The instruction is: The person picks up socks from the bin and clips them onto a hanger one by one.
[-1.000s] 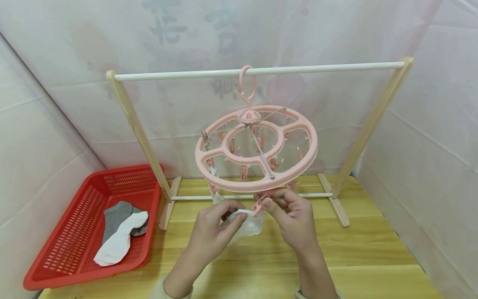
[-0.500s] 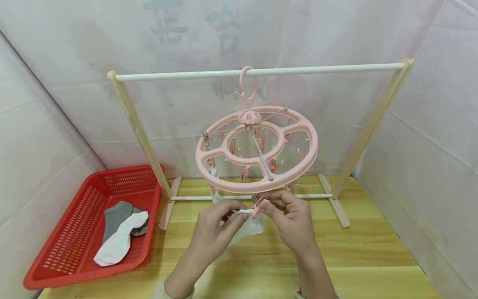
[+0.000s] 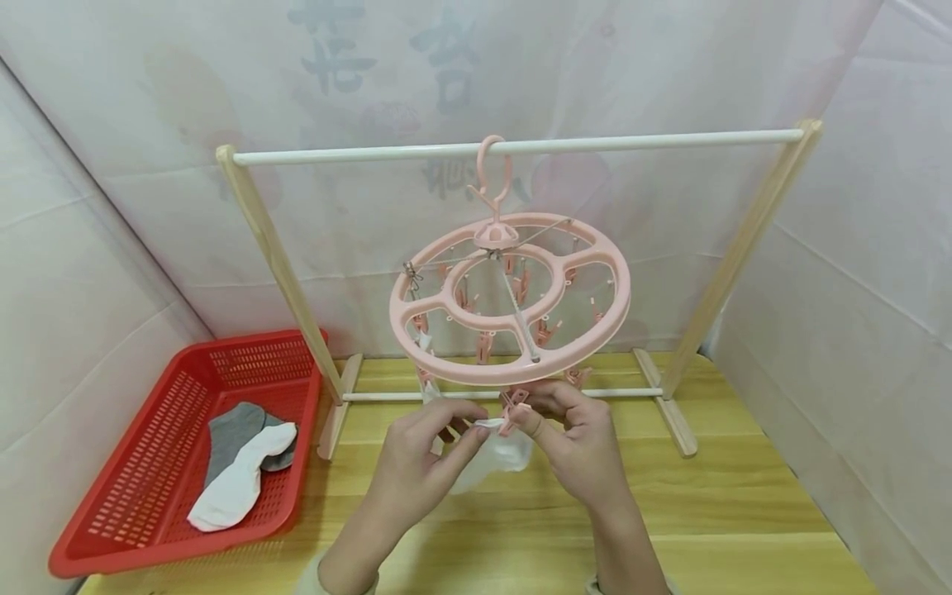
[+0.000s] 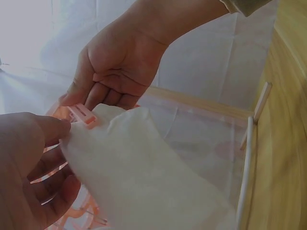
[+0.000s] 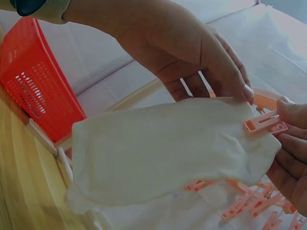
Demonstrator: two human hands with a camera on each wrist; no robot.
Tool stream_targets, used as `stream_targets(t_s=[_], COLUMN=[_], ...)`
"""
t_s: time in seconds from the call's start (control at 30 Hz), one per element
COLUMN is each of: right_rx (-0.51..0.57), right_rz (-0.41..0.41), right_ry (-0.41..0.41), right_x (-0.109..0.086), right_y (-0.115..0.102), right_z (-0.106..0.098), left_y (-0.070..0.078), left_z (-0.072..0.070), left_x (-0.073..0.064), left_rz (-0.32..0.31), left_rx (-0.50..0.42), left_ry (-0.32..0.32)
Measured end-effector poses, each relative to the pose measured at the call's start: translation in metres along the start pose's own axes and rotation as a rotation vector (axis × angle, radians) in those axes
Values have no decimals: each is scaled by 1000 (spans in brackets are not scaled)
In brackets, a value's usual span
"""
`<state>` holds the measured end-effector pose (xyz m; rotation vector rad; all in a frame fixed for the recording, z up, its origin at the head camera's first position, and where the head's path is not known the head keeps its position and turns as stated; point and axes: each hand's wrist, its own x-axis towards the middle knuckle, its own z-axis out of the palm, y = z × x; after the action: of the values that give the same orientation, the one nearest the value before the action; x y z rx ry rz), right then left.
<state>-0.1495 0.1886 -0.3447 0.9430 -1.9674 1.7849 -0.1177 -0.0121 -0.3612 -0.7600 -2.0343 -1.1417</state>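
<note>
A white sock [image 5: 163, 153] hangs below the front of a round pink clip hanger [image 3: 476, 376]. My left hand [image 3: 427, 450] pinches the sock's top edge between thumb and fingers. My right hand [image 3: 580, 446] holds a pink clothespin [image 5: 263, 122], thumb on it, with the other fingers partly behind the sock. In both wrist views the clothespin's tip lies over the edge of the cloth. The hands stand close together, one on each side of the clothespin. The hanger hides part of the right fingers.
The hanger's hook [image 3: 492, 165] sits on the white rod [image 3: 335, 154] of a wooden-legged rack. Several pink clothespins [image 3: 485, 347] dangle from it, and white cloth [image 3: 430, 390] hangs at its left. A red basket [image 3: 174, 545] holds a white sock [image 3: 241, 479] and grey socks [image 3: 234, 430].
The clothespin has shifted slightly left and its handles have spread apart at the sock's edge. The sock's visible part has dropped slightly. Both hands have stayed nearly in place.
</note>
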Motion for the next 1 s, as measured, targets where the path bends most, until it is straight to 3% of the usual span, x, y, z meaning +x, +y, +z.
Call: stream_targets(t_s=[0.17,0.33,0.43,0.73,1.0], right_rx=[-31,-52,-70,-121,-160], right_rz=[11,-30,-42,59,98], right_ry=[-13,-21,-23,-48,-105], right_x=[0,0,0,-1,0], right_y=[0,1,0,1,3], right_z=[2,3,3,2,2], left_y=[5,14,17,14,1], left_z=[-10,-19,-21,-19,-20], left_x=[7,23,33,50,50], left_rz=[63,198,271,360,316], left_rx=[45,80,142,412,484], left_ry=[56,136,151,63,-58])
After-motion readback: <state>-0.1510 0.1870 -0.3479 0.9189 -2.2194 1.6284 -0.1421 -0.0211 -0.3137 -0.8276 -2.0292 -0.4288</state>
